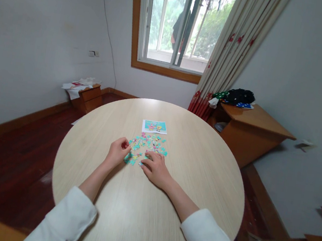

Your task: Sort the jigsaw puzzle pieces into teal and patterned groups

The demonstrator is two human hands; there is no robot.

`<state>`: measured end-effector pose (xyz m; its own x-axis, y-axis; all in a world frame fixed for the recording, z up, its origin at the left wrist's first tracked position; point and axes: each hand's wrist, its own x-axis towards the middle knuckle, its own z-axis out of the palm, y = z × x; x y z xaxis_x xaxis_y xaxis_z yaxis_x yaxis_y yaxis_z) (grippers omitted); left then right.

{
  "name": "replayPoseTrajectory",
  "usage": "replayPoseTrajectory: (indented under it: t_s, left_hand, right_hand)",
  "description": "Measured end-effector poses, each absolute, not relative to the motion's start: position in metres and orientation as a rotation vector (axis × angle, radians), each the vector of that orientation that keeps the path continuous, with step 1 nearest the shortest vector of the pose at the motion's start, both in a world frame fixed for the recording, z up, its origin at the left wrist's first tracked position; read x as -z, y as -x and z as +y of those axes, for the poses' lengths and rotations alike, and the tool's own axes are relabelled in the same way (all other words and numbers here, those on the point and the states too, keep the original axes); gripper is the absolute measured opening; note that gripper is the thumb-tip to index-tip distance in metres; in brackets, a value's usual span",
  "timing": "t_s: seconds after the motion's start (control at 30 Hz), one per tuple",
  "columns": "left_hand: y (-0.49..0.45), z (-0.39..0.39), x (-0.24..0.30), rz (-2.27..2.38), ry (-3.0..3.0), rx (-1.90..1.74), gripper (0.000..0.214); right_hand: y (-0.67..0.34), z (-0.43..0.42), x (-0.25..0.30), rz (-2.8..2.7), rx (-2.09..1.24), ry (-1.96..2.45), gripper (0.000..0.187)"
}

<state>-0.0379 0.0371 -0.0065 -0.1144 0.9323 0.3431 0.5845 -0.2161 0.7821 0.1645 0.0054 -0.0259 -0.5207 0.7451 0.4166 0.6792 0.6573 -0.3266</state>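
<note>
- Head view: the left hand is at the left edge of the loose puzzle pieces, thumb and forefinger close together; whether they pinch a piece I cannot tell.
- The right hand reaches over the near right part of the pieces, fingers bent downward, thumb set apart from them; what lies beneath the fingertips is hidden.
- The pieces, mostly turquoise with some pink and yellow, lie scattered around the middle of the round table.
- Just beyond them lies a picture sheet, flat, with a white border.
</note>
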Motion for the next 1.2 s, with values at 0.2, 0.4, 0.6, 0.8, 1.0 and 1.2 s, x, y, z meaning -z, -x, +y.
replayPoseTrajectory:
  t_s: [0.2,0.4,0.6,0.8,1.0,1.2]
  left_hand:
    - [0.047,0.039,0.004,1.765,-1.683,-1.305,0.011]
    - [0.054,0.045,0.012,1.771,-1.648,-1.341,0.012]
    - [0.054,0.048,0.017,1.77,-1.722,-1.284,0.012]
    - [0.043,0.041,0.016,1.64,-1.889,-1.209,0.014]
    - [0.031,0.031,0.02,1.32,-2.268,-0.945,0.026]
    - [0.03,0.024,0.028,1.447,-2.488,-0.573,0.042]
  right_hand:
    - [-0.167,0.008,0.026,-2.292,-0.196,1.114,0.01]
    - [-0.172,0.012,0.024,-2.247,-0.143,1.283,0.025]
    - [-0.199,0.031,0.026,-2.111,-0.084,1.631,0.039]
    - [-0.213,0.038,0.023,-2.065,-0.208,1.807,0.043]
    - [-0.209,0.036,0.027,-2.148,-0.236,1.702,0.036]
    - [-0.211,0.04,0.033,-2.087,-0.205,1.733,0.037]
